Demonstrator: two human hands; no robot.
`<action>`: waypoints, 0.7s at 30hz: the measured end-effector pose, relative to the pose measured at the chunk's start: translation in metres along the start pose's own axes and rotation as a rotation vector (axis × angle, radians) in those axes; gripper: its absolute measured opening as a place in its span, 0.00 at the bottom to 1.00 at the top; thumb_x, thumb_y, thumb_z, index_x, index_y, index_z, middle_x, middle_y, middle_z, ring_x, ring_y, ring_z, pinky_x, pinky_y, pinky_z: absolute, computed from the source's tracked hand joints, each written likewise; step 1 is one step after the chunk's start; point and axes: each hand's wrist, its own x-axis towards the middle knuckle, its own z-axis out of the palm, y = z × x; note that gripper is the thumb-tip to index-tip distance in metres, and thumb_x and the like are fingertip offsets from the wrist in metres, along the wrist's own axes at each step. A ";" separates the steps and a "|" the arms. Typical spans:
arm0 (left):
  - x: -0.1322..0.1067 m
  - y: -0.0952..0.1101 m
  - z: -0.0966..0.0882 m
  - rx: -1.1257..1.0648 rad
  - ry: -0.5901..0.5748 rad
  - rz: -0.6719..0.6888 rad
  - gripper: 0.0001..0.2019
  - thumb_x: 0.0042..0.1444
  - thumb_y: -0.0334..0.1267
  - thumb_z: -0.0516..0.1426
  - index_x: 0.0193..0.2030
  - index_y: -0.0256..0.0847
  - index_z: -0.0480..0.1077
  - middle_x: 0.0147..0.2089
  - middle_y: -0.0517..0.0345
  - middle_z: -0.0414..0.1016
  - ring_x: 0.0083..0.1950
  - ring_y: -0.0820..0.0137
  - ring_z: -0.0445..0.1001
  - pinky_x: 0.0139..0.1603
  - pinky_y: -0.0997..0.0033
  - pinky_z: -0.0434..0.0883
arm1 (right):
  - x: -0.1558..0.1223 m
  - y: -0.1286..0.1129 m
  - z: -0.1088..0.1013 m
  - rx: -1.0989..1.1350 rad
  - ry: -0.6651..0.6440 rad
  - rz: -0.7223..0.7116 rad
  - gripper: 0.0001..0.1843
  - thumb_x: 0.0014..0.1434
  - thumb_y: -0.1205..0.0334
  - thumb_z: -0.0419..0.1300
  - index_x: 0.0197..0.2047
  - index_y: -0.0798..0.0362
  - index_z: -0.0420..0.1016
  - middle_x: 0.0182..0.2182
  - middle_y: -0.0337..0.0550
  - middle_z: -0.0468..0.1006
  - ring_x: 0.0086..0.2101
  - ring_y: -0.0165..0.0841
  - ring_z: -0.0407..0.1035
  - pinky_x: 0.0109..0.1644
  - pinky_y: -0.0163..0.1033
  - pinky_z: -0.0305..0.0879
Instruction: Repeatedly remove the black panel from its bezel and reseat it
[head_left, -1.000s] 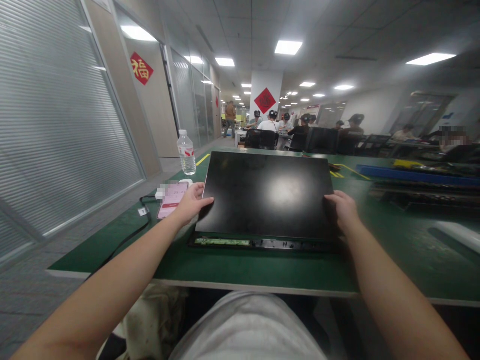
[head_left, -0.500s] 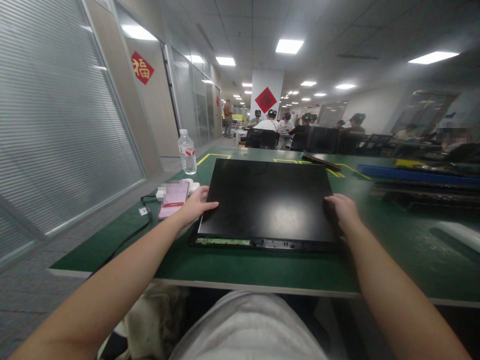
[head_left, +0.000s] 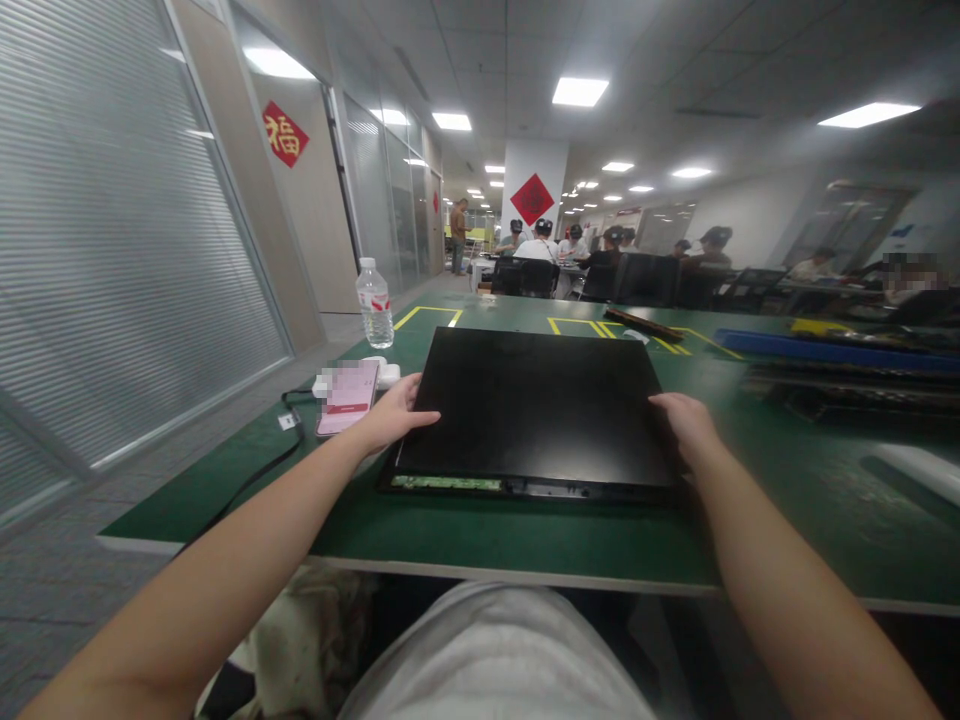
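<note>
A black display panel (head_left: 536, 405) lies before me over a black frame, both on the green table (head_left: 525, 545). Along the panel's near edge a strip of green circuit board (head_left: 447, 484) shows at the left, with dark frame parts (head_left: 547, 489) to its right. My left hand (head_left: 394, 412) grips the panel's left edge, thumb on top and fingers at the side. On the opposite edge my right hand (head_left: 686, 425) holds the panel; its fingers are partly hidden beyond the side.
Left of the panel are a phone (head_left: 347, 398), a white charger (head_left: 388, 375), a black cable (head_left: 259, 480) and a water bottle (head_left: 374, 305). A dark strip (head_left: 643, 323) lies behind. Blue and black long parts (head_left: 840, 355) are at the right. Several people sit farther back.
The panel's far edge has come down, so the panel lies flatter and the bright reflection on it has faded. Both hands stay at its sides.
</note>
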 end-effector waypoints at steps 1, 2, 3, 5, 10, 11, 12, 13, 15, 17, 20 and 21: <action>0.000 0.000 0.000 0.001 -0.001 -0.001 0.36 0.35 0.29 0.71 0.54 0.41 0.67 0.55 0.48 0.78 0.62 0.50 0.72 0.66 0.45 0.63 | 0.000 0.000 0.000 -0.002 -0.005 0.002 0.05 0.40 0.60 0.65 0.24 0.50 0.76 0.26 0.40 0.78 0.34 0.38 0.69 0.39 0.40 0.62; 0.000 0.000 0.000 0.002 -0.002 -0.003 0.36 0.35 0.29 0.71 0.54 0.42 0.67 0.55 0.48 0.79 0.62 0.50 0.72 0.67 0.45 0.63 | 0.000 0.000 0.000 -0.003 -0.009 0.000 0.04 0.41 0.60 0.65 0.24 0.50 0.77 0.27 0.41 0.78 0.35 0.38 0.70 0.39 0.41 0.62; 0.000 0.000 0.000 0.004 -0.003 -0.005 0.36 0.34 0.29 0.71 0.54 0.42 0.67 0.55 0.48 0.79 0.63 0.50 0.71 0.67 0.45 0.63 | 0.000 0.000 0.001 -0.004 -0.012 0.000 0.04 0.41 0.59 0.65 0.24 0.50 0.77 0.28 0.41 0.79 0.36 0.39 0.70 0.40 0.41 0.63; 0.001 0.000 0.000 0.006 -0.007 -0.013 0.37 0.34 0.29 0.71 0.55 0.41 0.67 0.55 0.48 0.78 0.63 0.50 0.71 0.67 0.45 0.63 | 0.000 0.000 0.001 -0.008 -0.015 0.006 0.05 0.42 0.59 0.64 0.24 0.50 0.77 0.29 0.42 0.80 0.37 0.40 0.71 0.41 0.41 0.64; 0.000 0.001 0.000 0.001 -0.022 -0.023 0.36 0.34 0.29 0.71 0.54 0.42 0.66 0.56 0.48 0.78 0.64 0.50 0.70 0.66 0.46 0.64 | 0.000 -0.001 0.002 -0.046 0.001 0.003 0.05 0.43 0.58 0.64 0.24 0.50 0.77 0.30 0.43 0.80 0.37 0.41 0.71 0.41 0.42 0.65; 0.000 0.001 0.000 0.002 -0.023 -0.024 0.36 0.34 0.28 0.71 0.53 0.42 0.67 0.56 0.48 0.78 0.64 0.50 0.70 0.66 0.46 0.64 | -0.001 -0.001 0.002 -0.050 0.000 0.005 0.05 0.43 0.58 0.65 0.24 0.50 0.77 0.30 0.43 0.80 0.37 0.41 0.71 0.41 0.42 0.65; 0.000 0.002 0.000 0.003 -0.022 -0.026 0.36 0.34 0.28 0.71 0.53 0.42 0.67 0.56 0.48 0.78 0.65 0.50 0.69 0.66 0.46 0.64 | -0.001 -0.002 0.002 -0.051 -0.003 0.009 0.05 0.43 0.58 0.65 0.24 0.50 0.77 0.30 0.43 0.80 0.37 0.41 0.71 0.41 0.42 0.65; 0.000 0.002 0.000 0.003 -0.021 -0.030 0.36 0.34 0.28 0.71 0.53 0.42 0.67 0.56 0.48 0.78 0.65 0.50 0.69 0.66 0.47 0.64 | -0.001 -0.002 0.002 -0.051 -0.006 0.013 0.05 0.43 0.59 0.65 0.24 0.50 0.77 0.30 0.43 0.80 0.37 0.40 0.71 0.41 0.41 0.65; 0.000 0.002 0.001 0.002 -0.019 -0.036 0.36 0.34 0.28 0.71 0.53 0.42 0.67 0.56 0.48 0.78 0.66 0.50 0.67 0.67 0.47 0.64 | -0.002 -0.003 0.002 -0.048 -0.005 0.022 0.05 0.44 0.59 0.65 0.25 0.50 0.77 0.30 0.43 0.80 0.37 0.40 0.71 0.42 0.41 0.65; -0.001 0.002 0.001 0.004 -0.020 -0.038 0.36 0.34 0.28 0.71 0.53 0.42 0.67 0.56 0.48 0.78 0.67 0.49 0.66 0.67 0.46 0.63 | -0.002 -0.003 0.002 -0.049 -0.003 0.023 0.05 0.44 0.59 0.65 0.25 0.50 0.77 0.31 0.43 0.80 0.37 0.40 0.71 0.42 0.42 0.65; -0.001 0.003 0.001 0.006 -0.021 -0.038 0.36 0.33 0.28 0.71 0.53 0.42 0.67 0.57 0.48 0.78 0.66 0.49 0.67 0.67 0.46 0.64 | -0.002 -0.002 0.002 -0.047 -0.001 -0.010 0.05 0.44 0.58 0.65 0.25 0.50 0.77 0.30 0.43 0.80 0.38 0.40 0.72 0.42 0.42 0.65; -0.001 0.003 0.001 0.005 -0.020 -0.038 0.37 0.33 0.28 0.71 0.54 0.42 0.66 0.57 0.48 0.77 0.66 0.49 0.68 0.67 0.46 0.64 | -0.002 -0.002 0.001 -0.041 0.002 -0.027 0.06 0.44 0.58 0.65 0.25 0.51 0.77 0.30 0.43 0.80 0.38 0.41 0.72 0.42 0.41 0.65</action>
